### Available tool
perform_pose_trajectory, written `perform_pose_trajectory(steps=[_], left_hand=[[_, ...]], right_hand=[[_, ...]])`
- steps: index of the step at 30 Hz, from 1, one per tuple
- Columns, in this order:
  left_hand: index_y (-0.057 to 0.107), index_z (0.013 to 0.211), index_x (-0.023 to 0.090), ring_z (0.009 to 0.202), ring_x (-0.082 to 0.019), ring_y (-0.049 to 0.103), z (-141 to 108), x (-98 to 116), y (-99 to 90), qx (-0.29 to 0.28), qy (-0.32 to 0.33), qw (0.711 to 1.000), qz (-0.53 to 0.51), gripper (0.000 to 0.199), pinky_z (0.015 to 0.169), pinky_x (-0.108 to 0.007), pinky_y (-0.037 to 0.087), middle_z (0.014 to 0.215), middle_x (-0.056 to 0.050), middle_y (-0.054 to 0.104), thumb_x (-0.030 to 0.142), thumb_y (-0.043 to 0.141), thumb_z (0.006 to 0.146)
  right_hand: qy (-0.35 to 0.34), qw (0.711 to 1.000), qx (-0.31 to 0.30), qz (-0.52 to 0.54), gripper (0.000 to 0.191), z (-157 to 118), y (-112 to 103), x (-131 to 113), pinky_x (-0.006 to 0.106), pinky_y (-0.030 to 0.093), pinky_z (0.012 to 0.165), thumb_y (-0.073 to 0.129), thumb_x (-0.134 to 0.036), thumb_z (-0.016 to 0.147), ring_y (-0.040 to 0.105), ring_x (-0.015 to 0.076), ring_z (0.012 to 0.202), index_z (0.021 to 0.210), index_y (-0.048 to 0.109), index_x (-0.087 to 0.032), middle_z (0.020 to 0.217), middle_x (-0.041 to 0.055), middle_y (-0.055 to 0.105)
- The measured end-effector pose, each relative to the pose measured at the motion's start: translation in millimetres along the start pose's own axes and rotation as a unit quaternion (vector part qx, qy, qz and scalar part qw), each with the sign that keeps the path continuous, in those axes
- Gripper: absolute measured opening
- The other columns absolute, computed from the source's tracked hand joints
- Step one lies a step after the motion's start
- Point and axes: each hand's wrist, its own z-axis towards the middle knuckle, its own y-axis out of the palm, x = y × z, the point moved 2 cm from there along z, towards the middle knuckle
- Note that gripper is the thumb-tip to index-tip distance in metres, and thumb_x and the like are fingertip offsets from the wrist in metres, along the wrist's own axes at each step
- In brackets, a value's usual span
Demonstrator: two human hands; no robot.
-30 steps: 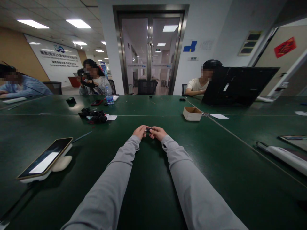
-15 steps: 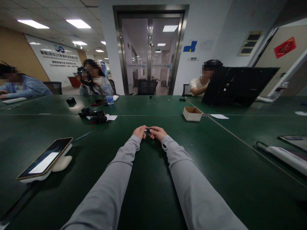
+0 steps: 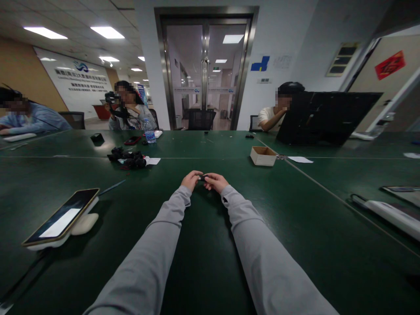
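A small dark object (image 3: 204, 178) with a light, shiny end on its left side is held above the green table (image 3: 210, 151), between my two hands. My right hand (image 3: 215, 182) pinches its dark part, with the fingers curled. On the other side, my left hand (image 3: 191, 180) has its fingertips closed at the light end. The object is too small to name for certain.
An open cardboard box (image 3: 263, 156) stands ahead on the right. Black gear (image 3: 127, 158) and a water bottle (image 3: 149, 131) are ahead on the left. A phone (image 3: 64, 216) on a stand is nearer left. Three people sit around the table, one behind a black monitor (image 3: 328, 118).
The fingers of my left hand have shifted slightly around the light end. The person by the monitor has raised a hand toward the head.
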Motion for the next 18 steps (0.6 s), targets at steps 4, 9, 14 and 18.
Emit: perform_pose_trajectory(steps=[4, 9, 14, 18], left_hand=[[0.062, 0.089, 0.016, 0.039, -0.007, 0.035, 1.9, -1.6, -1.6, 0.001, 0.007, 1.000, 0.010, 0.027, 0.039, -0.018, 0.028, 0.047, 0.005, 0.043, 0.025, 0.045, 0.071], [0.062, 0.091, 0.017, 0.039, -0.007, 0.037, 4.2, -5.5, -1.6, -0.003, 0.011, 1.000, 0.019, 0.029, 0.039, -0.018, 0.029, 0.046, 0.004, 0.044, 0.028, 0.042, 0.073], [0.062, 0.088, 0.016, 0.040, -0.007, 0.037, 3.9, -5.8, -2.0, 0.000, 0.020, 0.999, 0.026, 0.030, 0.040, -0.018, 0.030, 0.045, 0.004, 0.045, 0.035, 0.043, 0.075], [0.062, 0.088, 0.016, 0.041, -0.008, 0.039, 2.5, -4.5, -3.3, -0.002, 0.033, 0.999, 0.039, 0.034, 0.041, -0.019, 0.031, 0.045, 0.004, 0.045, 0.040, 0.042, 0.076]], right_hand=[[-0.001, 1.000, 0.000, -0.005, 0.023, -0.9, 0.1, -0.7, 0.017, 0.044, 0.040, 0.067, -0.023, 0.071, 0.055, 0.0096, 0.044, 0.089, 0.059, -0.011, 0.054, 0.0016, 0.059], [-0.003, 1.000, 0.003, -0.008, 0.022, -0.5, -0.3, -0.4, 0.017, 0.044, 0.041, 0.067, -0.022, 0.072, 0.055, 0.0096, 0.044, 0.089, 0.059, -0.011, 0.054, 0.0016, 0.060], [0.000, 1.000, 0.009, -0.008, 0.019, 1.1, -0.4, 0.6, 0.017, 0.044, 0.040, 0.066, -0.020, 0.073, 0.054, 0.0097, 0.043, 0.088, 0.059, -0.010, 0.053, 0.0019, 0.059], [0.001, 1.000, 0.010, -0.005, 0.018, 1.3, -0.3, 1.3, 0.017, 0.043, 0.040, 0.065, -0.018, 0.074, 0.054, 0.0096, 0.043, 0.089, 0.058, -0.010, 0.053, 0.0023, 0.060]])
